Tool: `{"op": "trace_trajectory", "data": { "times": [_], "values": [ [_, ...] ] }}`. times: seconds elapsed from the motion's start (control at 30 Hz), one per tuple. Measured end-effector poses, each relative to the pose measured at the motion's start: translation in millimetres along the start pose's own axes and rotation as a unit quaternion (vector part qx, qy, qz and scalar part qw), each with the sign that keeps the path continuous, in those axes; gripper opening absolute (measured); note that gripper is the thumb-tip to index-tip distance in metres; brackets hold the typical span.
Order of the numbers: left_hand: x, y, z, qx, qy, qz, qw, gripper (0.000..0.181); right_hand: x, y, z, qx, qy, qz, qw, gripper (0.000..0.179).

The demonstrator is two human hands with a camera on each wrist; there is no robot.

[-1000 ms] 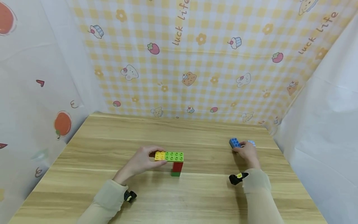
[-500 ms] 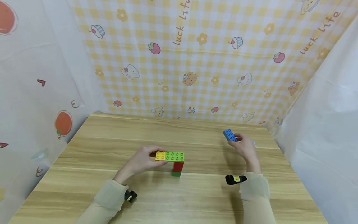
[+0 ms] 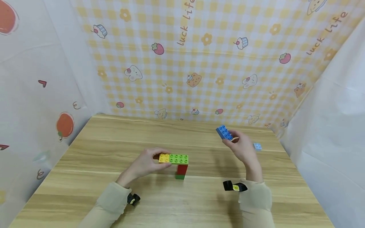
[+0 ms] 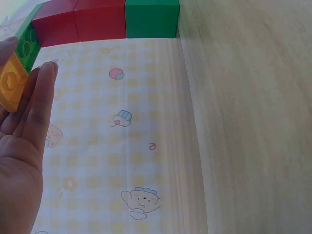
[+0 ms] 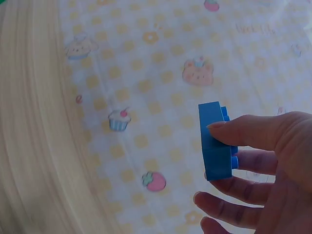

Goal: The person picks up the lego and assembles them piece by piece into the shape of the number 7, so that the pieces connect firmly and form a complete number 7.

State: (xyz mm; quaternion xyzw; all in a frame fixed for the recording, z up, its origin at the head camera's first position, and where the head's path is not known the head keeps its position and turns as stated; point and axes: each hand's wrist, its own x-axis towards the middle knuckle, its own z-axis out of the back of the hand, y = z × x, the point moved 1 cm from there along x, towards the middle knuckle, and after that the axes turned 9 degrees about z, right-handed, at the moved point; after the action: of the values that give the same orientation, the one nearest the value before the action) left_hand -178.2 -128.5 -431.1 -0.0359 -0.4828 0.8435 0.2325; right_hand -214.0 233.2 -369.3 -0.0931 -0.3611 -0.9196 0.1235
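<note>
In the head view my left hand (image 3: 146, 163) pinches a yellow toy brick (image 3: 163, 158) between thumb and fingers. Its studs face up, and it sits end to end with a lime-green brick (image 3: 178, 159). The lime brick tops an upright stack: two red bricks (image 4: 100, 19) over a dark green brick (image 4: 152, 18) at the table. Below the yellow end there is open space. To the right, my right hand (image 3: 242, 148) holds a blue brick (image 3: 224, 133) up above the table, tilted. Thumb and fingers grip the blue brick (image 5: 214, 141) in the right wrist view, its studs toward the palm.
A small light-blue brick (image 3: 257, 146) lies on the wooden table (image 3: 128, 133) at the right, behind the right hand. A yellow checked cloth (image 3: 176, 63) hangs at the back edge, with white cloths at both sides. Each wrist carries a black camera.
My right hand has lifted the blue brick and carried it leftward, bringing the light-blue brick into full view. The left hand and the stack have stayed in place.
</note>
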Motion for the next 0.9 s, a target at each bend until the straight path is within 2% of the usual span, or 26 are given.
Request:
{"op": "trace_trajectory", "data": {
  "times": [0.13,0.47,0.9],
  "values": [
    [0.6,0.1,-0.5,0.002,-0.003,-0.006,1.0000,0.041,-2.0,14.8,-4.8,0.019,-0.004,0.021,0.9996,0.048],
    [0.4,-0.4,-0.5,0.001,-0.004,-0.006,1.0000,0.041,-8.2,36.1,-22.1,0.052,0.008,0.075,0.9958,0.045],
    [1.2,1.4,-0.5,0.001,-0.004,-0.005,1.0000,0.041,-11.2,72.8,-51.0,0.071,0.054,0.142,0.9858,0.044]
  ]
}}
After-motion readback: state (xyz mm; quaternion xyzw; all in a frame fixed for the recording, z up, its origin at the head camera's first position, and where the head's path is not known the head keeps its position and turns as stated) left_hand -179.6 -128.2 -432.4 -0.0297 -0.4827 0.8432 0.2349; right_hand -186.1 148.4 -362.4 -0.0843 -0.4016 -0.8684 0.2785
